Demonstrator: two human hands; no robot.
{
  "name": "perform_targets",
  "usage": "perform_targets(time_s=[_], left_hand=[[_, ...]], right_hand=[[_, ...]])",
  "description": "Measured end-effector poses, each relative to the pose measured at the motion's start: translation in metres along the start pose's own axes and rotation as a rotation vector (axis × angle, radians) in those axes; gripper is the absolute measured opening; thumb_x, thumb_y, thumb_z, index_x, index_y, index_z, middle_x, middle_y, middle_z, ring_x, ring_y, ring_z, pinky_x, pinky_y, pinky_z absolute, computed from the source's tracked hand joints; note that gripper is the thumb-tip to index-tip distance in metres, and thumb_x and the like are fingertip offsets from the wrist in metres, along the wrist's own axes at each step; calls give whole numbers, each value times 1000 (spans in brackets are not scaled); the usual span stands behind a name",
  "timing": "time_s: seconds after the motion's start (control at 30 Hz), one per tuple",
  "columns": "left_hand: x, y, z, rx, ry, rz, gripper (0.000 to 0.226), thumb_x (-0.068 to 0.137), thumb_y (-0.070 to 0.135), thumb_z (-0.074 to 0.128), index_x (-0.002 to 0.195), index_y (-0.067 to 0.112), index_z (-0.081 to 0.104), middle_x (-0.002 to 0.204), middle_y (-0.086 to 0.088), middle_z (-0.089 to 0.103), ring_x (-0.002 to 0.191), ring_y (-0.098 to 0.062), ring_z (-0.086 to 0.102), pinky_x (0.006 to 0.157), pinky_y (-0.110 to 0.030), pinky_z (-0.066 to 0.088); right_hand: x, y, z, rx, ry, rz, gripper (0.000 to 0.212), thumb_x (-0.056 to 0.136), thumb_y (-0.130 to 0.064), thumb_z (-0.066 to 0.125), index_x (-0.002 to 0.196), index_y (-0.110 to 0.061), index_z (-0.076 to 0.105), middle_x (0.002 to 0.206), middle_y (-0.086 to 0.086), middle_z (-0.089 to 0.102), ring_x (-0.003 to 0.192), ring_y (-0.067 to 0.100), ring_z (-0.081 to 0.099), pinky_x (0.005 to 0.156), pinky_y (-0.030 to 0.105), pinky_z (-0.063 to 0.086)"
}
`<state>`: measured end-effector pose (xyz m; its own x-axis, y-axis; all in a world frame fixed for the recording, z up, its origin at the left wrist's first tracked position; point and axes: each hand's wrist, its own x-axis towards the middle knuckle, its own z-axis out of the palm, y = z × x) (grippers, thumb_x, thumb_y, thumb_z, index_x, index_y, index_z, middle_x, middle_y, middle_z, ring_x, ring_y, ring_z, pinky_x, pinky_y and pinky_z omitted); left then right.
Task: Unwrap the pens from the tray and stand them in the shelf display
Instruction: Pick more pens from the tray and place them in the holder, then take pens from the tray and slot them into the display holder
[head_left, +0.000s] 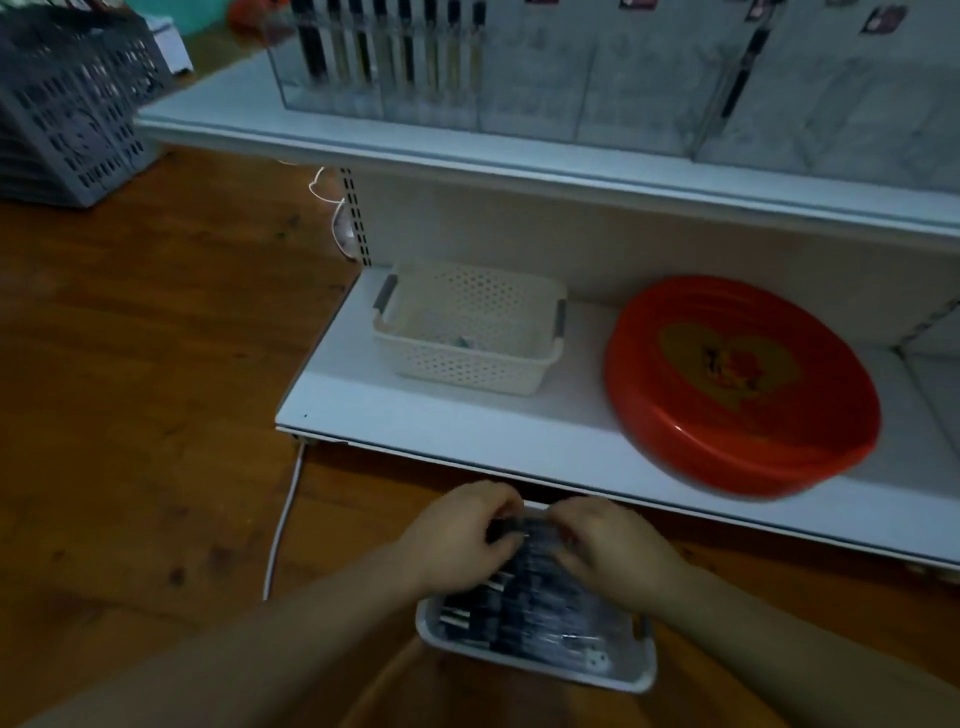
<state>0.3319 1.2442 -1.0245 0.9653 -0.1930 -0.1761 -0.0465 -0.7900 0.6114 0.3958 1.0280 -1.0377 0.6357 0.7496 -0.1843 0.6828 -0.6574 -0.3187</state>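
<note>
A shallow white plastic tray (636, 670) is set on the brown wooden floor (130, 389), just in front of the lowest white shelf (467, 421). The tray is filled with dark pens in clear wrappers (519, 618), laid in overlapping rows.

Above the far end of the tray, one wrapped pen (524, 527) is held between both hands. The left hand (460, 530) is curled round the left end of the wrapped pen, and the right hand (608, 551) is pinched on the wrapper at its right end. Both grips are thus clenched on the same item; the exact finger placement cannot be resolved because of blur.

On the lowest shelf, a cream perforated plastic basket (467, 332) is placed at the left and a round red plastic plate with a gold heart motif (743, 384) at the right, well apart from each other.

On the upper shelf (415, 140), a clear compartmented display holder (519, 93) is fitted. A row of dark pens (384, 47) is stood upright in its left compartment, and a single dark pen (743, 73) is leaned further right.

A grey slotted plastic crate (67, 109) is seen on the floor at the upper left. A white cable (283, 525) is run along the floor beside the shelf unit.
</note>
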Motion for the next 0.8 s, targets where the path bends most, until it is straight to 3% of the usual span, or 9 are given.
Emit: perform_targets(time_s=[0.13,0.27,0.37,0.5,0.63,0.8], left_hand=[[-5,-5,32,75,-238,-15,32,97,35,56,124,20,56,125,-1,58,112,-20,56,94,-38,49],[-7,-5,50,108,-374,3,37,99,33,54,133,17,52,130,-6,56,117,-24,53,99,-42,46],[-8,-6,56,122,-396,19,40,100,32,54,138,21,51,134,-4,56,122,-22,51,102,-40,45],[-7,-11,59,109,-399,8,41,100,31,55,140,23,50,138,-2,55,125,-21,50,103,-36,44],[-5,-13,56,88,-377,-11,38,100,28,54,138,21,52,135,-3,58,122,-21,53,99,-34,44],[1,-14,40,53,-252,-67,31,102,27,47,132,26,55,113,-1,67,94,-20,64,80,-39,54]], right_hand=[[-14,-2,21,-107,-243,-26,27,95,-44,55,105,-19,57,110,3,60,103,23,57,78,34,45],[-16,-5,28,-158,-328,-42,25,93,-30,58,111,-14,59,115,8,57,106,29,54,75,33,40],[-15,-2,31,-218,-309,-55,25,92,-22,57,114,-11,62,115,11,59,105,32,56,71,33,37],[-15,0,37,-245,-294,-78,26,93,-19,55,116,-8,61,114,14,60,106,34,56,76,39,45],[-11,9,24,-36,-212,-44,12,94,-23,55,103,-18,62,106,3,64,98,23,60,77,36,48],[-2,17,-2,310,3,99,9,97,-27,65,106,-27,66,96,-19,66,91,1,62,77,21,47]])
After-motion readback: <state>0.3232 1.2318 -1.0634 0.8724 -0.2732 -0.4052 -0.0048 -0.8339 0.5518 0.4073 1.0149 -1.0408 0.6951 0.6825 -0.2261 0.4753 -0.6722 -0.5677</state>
